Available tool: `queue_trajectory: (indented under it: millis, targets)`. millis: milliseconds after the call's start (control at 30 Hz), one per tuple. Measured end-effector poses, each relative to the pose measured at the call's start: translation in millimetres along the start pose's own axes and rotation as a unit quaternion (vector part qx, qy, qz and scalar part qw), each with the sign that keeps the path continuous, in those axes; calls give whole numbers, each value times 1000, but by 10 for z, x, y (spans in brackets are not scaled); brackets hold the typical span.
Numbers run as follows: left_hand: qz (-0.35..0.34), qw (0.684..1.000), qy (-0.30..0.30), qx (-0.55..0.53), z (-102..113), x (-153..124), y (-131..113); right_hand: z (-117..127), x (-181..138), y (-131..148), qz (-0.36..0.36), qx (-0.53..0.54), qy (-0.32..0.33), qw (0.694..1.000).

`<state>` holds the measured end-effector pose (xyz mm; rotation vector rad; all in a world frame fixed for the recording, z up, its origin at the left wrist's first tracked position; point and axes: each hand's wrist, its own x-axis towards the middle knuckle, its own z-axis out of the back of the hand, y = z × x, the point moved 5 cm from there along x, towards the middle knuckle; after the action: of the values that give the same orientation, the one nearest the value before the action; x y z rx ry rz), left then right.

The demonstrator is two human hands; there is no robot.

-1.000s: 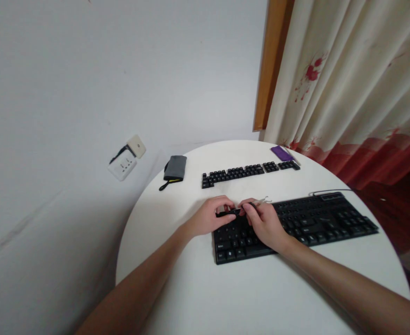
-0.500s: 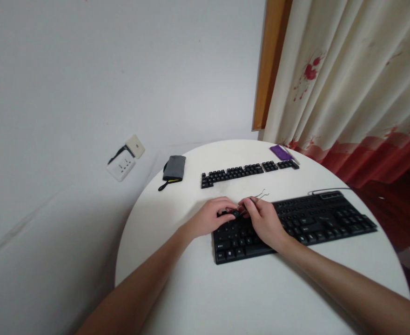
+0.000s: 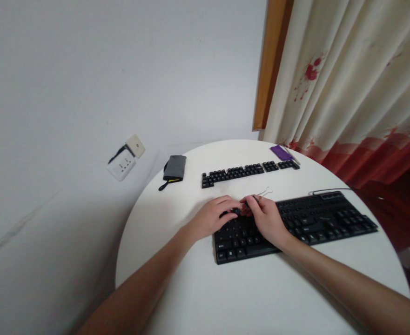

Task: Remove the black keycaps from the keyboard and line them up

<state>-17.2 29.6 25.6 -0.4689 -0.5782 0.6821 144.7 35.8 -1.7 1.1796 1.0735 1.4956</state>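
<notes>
A black keyboard (image 3: 316,228) lies at a slant on the round white table, and its upper left part shows bare spots where keycaps are off. Over that part, my left hand (image 3: 210,217) pinches a black keycap (image 3: 236,211) between thumb and fingers. Close beside it, my right hand (image 3: 268,222) is closed around a wire keycap puller (image 3: 266,191). Two thin bent wire ends of the puller stick out beyond the fingers, away from me. Its dark handle is mostly hidden by the hand.
Behind the keyboard, loose black keycaps (image 3: 234,173) stand in rows. A grey pouch (image 3: 175,167) lies at the table's left edge, a purple cloth (image 3: 280,152) at the back right. A cable (image 3: 330,189) leaves the keyboard. Wall and curtain (image 3: 330,93) border the table (image 3: 198,298).
My right hand with the keycap puller has shifted slightly right, away from the keycap. My left hand keeps nearly the same place, still pinching the keycap.
</notes>
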Motion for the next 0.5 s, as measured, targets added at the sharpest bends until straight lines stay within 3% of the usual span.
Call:
queue_trajectory:
  millis: [500]
  targets:
    - [-7,999,-11,-37,26,-17,-8,-44,-1,92,1,13,36,999]
